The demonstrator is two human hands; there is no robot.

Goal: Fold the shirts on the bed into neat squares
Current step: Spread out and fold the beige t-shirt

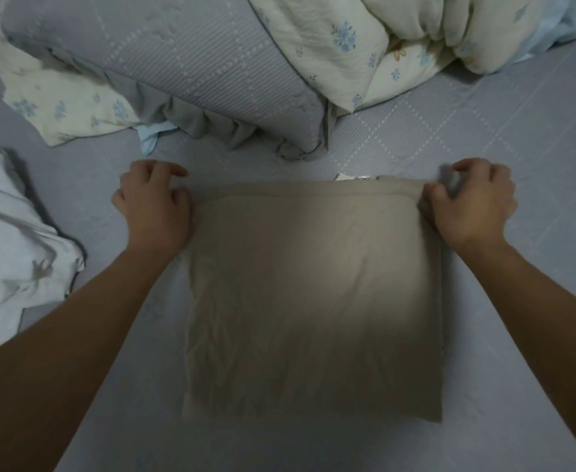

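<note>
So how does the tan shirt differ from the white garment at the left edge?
The tan shirt lies flat, folded into a rough square; the white garment is a rumpled heap. Both hands, left and right, are at the tan shirt's far corners; neither touches the white garment. Both lie on the grey bedsheet.

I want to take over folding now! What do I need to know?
Left hand: fingers curled on the far left corner of the tan shirt, seems to pinch it.
Right hand: pinches the far right corner.
The tan shirt lies flat on the grey bed sheet, already folded into a near square; a small tag pokes out at the far edge.
A white garment sits crumpled to the left, not yet folded.
Left to do: let go, tidy the tan one, then fold the white one.
</note>
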